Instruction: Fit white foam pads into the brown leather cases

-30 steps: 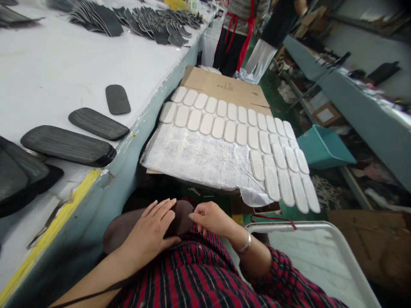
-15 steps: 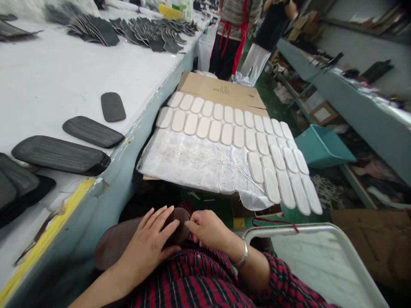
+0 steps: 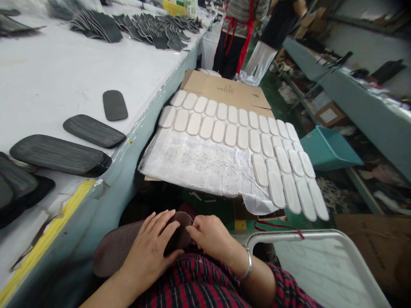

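Observation:
A dark brown oval piece point(image 3: 117, 248) lies across my lap in the lower middle of the head view. On top of it rests my left hand point(image 3: 154, 244), fingers apart and pointing up and to the right. My right hand point(image 3: 207, 235), with a silver bangle at the wrist, is closed in a pinch at the right end of the brown piece; its fingertips touch the edge there. Whether something small sits between those fingertips cannot be made out.
Dark oval pieces point(image 3: 59, 155) lie on the white table point(image 3: 64, 77) at left. Rows of pale ovals point(image 3: 231, 134) cover part of a sheeted board point(image 3: 189, 162) ahead. A turquoise bin point(image 3: 334, 149), a white-rimmed tray point(image 3: 321, 234) and two standing people point(image 3: 236, 38) are also in view.
The view has shifted slightly, so the board and ovals appear a little farther right. Both hands stay on the brown piece in nearly the same pose.

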### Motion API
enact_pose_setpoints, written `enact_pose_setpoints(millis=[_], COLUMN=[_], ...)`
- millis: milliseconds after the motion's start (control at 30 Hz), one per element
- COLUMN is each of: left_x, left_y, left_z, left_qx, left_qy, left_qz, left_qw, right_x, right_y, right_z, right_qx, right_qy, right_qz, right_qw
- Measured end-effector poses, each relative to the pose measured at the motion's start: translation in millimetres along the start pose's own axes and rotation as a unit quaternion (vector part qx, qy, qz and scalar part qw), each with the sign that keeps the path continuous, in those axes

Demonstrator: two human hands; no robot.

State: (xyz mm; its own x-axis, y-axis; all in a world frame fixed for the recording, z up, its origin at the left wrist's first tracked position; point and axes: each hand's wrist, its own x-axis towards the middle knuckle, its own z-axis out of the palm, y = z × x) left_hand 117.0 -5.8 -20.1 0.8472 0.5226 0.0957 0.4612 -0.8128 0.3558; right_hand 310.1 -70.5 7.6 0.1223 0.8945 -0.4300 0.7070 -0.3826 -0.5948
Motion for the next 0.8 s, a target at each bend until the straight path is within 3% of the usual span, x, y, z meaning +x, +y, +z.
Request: enact_pose_setpoints(millis=[100,233,300,400,567,633,700,800], left_x=[0,-1,-1,-1,-5,-19,-42,-90], left_y=[-4,-15,-19,-19,-17,-29,-48,-73], left_z=[-2.6,-11.7,-15.0,-15.1,-17.6,-25.0,-32.4,-32.2], left_qx=[-0.013,-0.025,-0.024,-0.016,-0.007,-0.021,-0.068,-0.224], left_qy=[-0.022,-0.085,-0.103,-0.108,-0.076,-0.033,0.023,0.116], left_qz=[-0.013,0.005,-0.001,-0.014,-0.033,-0.087,-0.197,-0.374], left_qw=[1.0,0.996,0.994,0.994,0.997,0.995,0.978,0.892], right_x=[9,16,15,11,8,4,-3,-11], right_y=[13,35,39,39,31,28,23,14], right_z=[1,10,16,23,25,23,20,16], right_qx=[0.014,0.207,0.281,0.297,0.188,0.147,0.104,-0.003], right_qy=[-0.005,-0.121,-0.133,-0.113,-0.028,-0.003,0.037,0.117], right_qz=[0.022,0.066,0.051,0.018,-0.015,-0.018,-0.031,-0.116], right_qw=[1.0,0.969,0.949,0.948,0.982,0.989,0.993,0.986])
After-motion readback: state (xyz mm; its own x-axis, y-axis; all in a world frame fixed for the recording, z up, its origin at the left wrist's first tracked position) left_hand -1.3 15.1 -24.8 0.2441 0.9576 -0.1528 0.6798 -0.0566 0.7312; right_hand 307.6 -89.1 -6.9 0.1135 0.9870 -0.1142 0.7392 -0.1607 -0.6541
